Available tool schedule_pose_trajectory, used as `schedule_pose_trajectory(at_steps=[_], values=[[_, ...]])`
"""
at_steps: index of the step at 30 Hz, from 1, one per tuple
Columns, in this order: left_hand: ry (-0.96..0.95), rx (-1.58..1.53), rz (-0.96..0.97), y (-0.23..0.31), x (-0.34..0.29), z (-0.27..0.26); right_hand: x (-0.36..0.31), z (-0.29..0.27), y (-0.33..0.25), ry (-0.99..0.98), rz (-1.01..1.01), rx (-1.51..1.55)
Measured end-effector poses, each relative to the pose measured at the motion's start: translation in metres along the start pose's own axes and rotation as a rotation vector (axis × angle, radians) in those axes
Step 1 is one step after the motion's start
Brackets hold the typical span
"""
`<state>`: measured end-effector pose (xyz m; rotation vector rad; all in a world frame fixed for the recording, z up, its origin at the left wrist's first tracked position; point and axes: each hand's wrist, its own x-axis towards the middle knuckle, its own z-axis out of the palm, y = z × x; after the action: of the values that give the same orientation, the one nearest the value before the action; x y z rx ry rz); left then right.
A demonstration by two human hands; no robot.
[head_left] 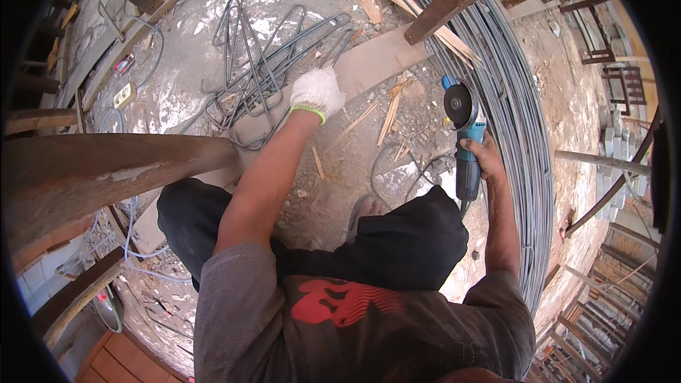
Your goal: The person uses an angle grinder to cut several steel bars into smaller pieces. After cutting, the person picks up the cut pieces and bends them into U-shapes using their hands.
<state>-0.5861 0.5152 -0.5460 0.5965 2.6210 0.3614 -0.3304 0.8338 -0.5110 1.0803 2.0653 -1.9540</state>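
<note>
My right hand (484, 157) is wrapped round the body of a teal and black angle grinder (469, 159). Its dark disc (458, 103) points away from me, above rubble and beside long steel bars. My left hand (318, 92), in a white knitted glove with a green cuff, is closed at the right end of a heap of bent steel rods (259, 64). Thin rod pieces come out from beyond the glove, though its fingers are mostly hidden. Under the glove and rods runs a wooden plank (379, 60).
A thick bundle of long steel bars (521, 135) curves along my right. Wooden posts stand close at the left (113, 170) and upper right (454, 0). Wood splinters (390, 113) litter the ground. A white socket strip (124, 96) and cables lie at the left.
</note>
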Motion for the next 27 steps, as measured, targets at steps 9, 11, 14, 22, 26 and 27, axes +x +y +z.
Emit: schedule_pose_trajectory(at_steps=[9, 11, 14, 22, 26, 27], values=[[-0.213, -0.069, 0.390, 0.002, 0.005, -0.006, 0.023, 0.021, -0.016, -0.077, -0.035, -0.063], [-0.155, -0.081, 0.380, 0.007, 0.009, 0.003, 0.034, 0.029, -0.019, -0.073, -0.043, -0.067], [-0.006, -0.114, 0.303, -0.001, 0.023, 0.032, 0.054, 0.035, -0.019, -0.094, -0.048, -0.180], [0.007, -0.040, 0.225, -0.005, 0.034, 0.043, 0.095, 0.071, -0.035, -0.066, -0.017, -0.225], [0.020, -0.080, 0.205, -0.002, 0.029, 0.039, 0.128, 0.078, -0.035, -0.103, -0.038, -0.260], [0.001, -0.087, 0.203, 0.001, 0.027, 0.036, 0.137, 0.075, -0.033, -0.112, -0.021, -0.281]])
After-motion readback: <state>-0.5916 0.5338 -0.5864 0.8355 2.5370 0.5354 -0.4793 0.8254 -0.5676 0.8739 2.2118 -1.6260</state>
